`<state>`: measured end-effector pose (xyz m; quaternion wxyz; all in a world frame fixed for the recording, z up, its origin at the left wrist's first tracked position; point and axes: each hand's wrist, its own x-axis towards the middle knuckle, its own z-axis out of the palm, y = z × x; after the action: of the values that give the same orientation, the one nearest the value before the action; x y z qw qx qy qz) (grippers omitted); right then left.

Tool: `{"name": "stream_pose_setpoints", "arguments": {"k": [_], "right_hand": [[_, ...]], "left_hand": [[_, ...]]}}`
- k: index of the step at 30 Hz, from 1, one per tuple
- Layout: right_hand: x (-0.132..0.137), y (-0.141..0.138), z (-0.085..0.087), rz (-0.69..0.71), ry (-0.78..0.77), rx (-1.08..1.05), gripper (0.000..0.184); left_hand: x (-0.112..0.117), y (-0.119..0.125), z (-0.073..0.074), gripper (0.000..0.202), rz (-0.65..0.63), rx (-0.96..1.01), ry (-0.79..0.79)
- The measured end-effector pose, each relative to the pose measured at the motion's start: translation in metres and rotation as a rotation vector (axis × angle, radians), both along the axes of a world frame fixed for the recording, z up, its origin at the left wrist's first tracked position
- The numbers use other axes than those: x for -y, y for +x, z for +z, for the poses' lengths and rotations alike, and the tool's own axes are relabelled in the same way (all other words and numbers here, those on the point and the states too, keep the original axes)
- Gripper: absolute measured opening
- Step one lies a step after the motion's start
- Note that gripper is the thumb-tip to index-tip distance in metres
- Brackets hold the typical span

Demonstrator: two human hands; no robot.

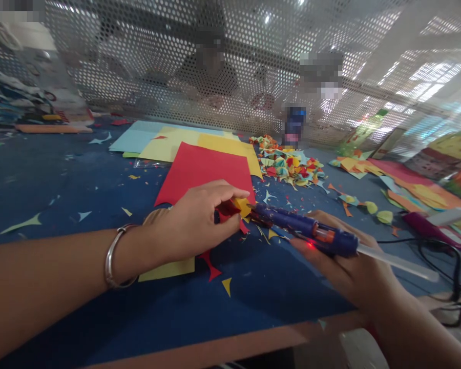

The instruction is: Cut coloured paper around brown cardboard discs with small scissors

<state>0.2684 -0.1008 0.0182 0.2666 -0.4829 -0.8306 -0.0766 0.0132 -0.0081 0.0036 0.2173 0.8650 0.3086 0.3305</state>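
Observation:
My right hand (341, 261) is wrapped round a blue hot glue gun (288, 219) with a pale glue stick (397, 261) jutting from its back end and a small red light lit. The gun's nozzle points left, at a small yellow paper piece (243, 206). That piece is pinched between the thumb and fingers of my left hand (194, 220); whether the nozzle touches it I cannot tell. Behind my left hand lies a red paper sheet (211, 166), overlapping yellow sheets (230, 146). Red and yellow scraps (211, 266) lie below the fingers.
A heap of small coloured paper pieces (292, 164) sits behind the gun. At right are stacked coloured papers (415, 187), a purple tool (432, 228) and a black cable (455, 266). A bottle (57, 77) stands back left, before a perforated metal screen (149, 66) with people beyond.

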Motion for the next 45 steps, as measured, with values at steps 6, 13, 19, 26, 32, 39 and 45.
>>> {"name": "stream_pose_setpoints", "arguments": {"k": [6, 13, 19, 26, 32, 39, 45], "right_hand": [[0.0015, -0.0007, -0.0019, 0.003, -0.03, 0.011, 0.01], [0.0, -0.0039, 0.0001, 0.038, -0.011, 0.03, 0.019], [0.0007, -0.0015, -0.0019, 0.032, -0.023, 0.027, 0.021], [-0.0015, -0.0032, 0.0003, 0.037, -0.021, 0.054, 0.026], [-0.0006, -0.0035, 0.0003, 0.017, -0.029, 0.055, 0.029], [-0.0016, -0.0019, -0.0026, 0.036, -0.023, 0.031, 0.023], [-0.0008, 0.0007, -0.0038, 0.049, 0.003, 0.048, 0.021]], "left_hand": [[0.0023, -0.0008, -0.0002, 0.038, -0.031, -0.018, 0.068], [0.0054, -0.0006, -0.0003, 0.04, -0.042, -0.032, 0.085], [0.0066, -0.0002, 0.0003, 0.038, -0.062, -0.032, 0.083], [0.0065, -0.0007, 0.0013, 0.038, -0.06, -0.047, 0.098], [0.0074, -0.0009, 0.0012, 0.038, -0.055, -0.053, 0.089], [0.0076, -0.0014, 0.0021, 0.037, -0.056, -0.057, 0.082], [0.0074, -0.001, 0.0029, 0.037, -0.05, -0.066, 0.065]]}}
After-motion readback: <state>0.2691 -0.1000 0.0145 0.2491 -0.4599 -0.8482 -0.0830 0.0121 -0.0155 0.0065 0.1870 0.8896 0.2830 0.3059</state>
